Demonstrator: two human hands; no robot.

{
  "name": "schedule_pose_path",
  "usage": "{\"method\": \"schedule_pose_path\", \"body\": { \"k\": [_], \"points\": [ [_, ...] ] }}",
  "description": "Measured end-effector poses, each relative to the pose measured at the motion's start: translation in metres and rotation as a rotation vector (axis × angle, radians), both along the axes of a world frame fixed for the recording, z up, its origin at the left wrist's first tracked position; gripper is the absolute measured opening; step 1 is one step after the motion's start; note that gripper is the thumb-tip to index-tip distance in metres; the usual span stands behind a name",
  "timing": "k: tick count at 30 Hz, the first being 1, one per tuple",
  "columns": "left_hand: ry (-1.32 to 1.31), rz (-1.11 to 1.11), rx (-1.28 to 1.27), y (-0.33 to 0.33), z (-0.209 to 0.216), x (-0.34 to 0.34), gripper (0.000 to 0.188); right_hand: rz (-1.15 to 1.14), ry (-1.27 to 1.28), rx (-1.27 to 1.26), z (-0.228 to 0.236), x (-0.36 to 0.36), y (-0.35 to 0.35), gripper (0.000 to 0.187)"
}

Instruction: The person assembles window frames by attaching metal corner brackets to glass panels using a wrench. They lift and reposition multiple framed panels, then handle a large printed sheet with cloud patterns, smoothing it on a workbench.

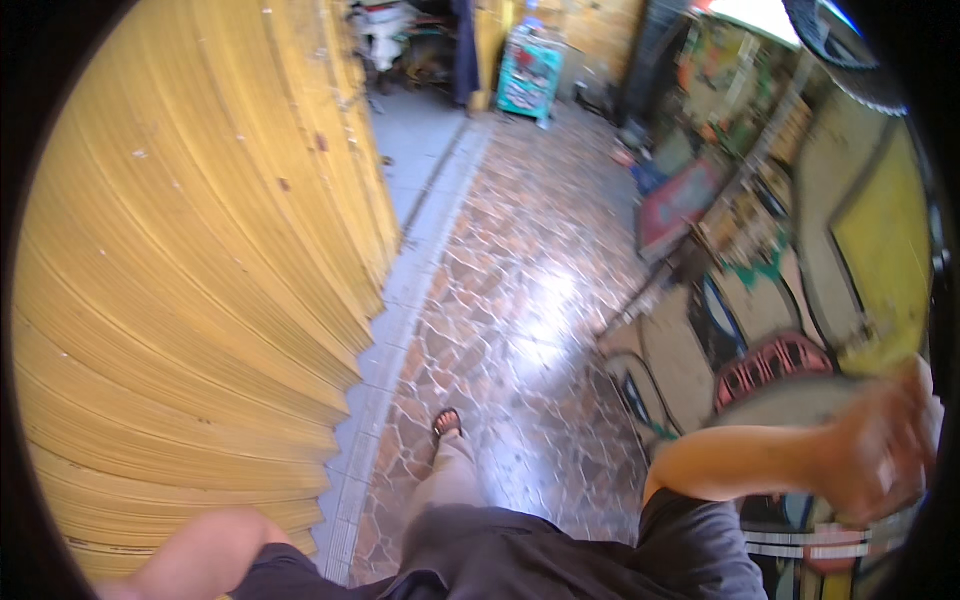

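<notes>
Our right hand (880,455) is blurred, raised against the painted wall (800,290) on our right — grip unclear. Our left hand is out of view, only its elbow showing beside the yellow shutter (190,290).

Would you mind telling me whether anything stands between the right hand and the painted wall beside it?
Nothing visible does. The right hand is raised close against the painted wall, though motion blur hides whether they touch and whether the hand holds anything. The left arm hangs by the yellow shutter.
</notes>
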State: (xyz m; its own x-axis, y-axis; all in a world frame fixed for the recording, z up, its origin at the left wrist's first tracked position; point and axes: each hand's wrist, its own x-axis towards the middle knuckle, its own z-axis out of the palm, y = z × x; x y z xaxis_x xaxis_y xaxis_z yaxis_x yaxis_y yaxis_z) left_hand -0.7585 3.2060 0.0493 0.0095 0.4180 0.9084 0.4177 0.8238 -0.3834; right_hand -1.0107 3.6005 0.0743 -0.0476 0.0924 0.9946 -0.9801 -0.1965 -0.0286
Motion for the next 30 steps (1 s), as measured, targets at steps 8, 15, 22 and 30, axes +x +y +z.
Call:
{"method": "schedule_pose_path", "body": {
  "k": [8, 15, 22, 30],
  "points": [
    [-0.531, 0.408, 1.695, -0.115, -0.229, -0.174, 0.015, 0.221, -1.431, 0.394, -0.219, -0.228, -0.154, 0.025],
    [-1.208, -0.081, 1.718, -0.138, -0.287, -0.423, 0.025, 0.012, -1.217, 0.656, -0.19, -0.393, -0.217, 0.025],
    [-1.075, -0.062, 1.792, -0.208, -0.26, -0.669, 0.022, -0.048, -1.353, 0.507, -0.215, -0.625, -0.239, 0.02],
    [-0.944, 0.155, 1.856, -0.251, -0.23, -0.796, 0.021, 0.285, -1.173, 0.688, -0.207, -0.864, -0.399, 0.018]
  ]
}}
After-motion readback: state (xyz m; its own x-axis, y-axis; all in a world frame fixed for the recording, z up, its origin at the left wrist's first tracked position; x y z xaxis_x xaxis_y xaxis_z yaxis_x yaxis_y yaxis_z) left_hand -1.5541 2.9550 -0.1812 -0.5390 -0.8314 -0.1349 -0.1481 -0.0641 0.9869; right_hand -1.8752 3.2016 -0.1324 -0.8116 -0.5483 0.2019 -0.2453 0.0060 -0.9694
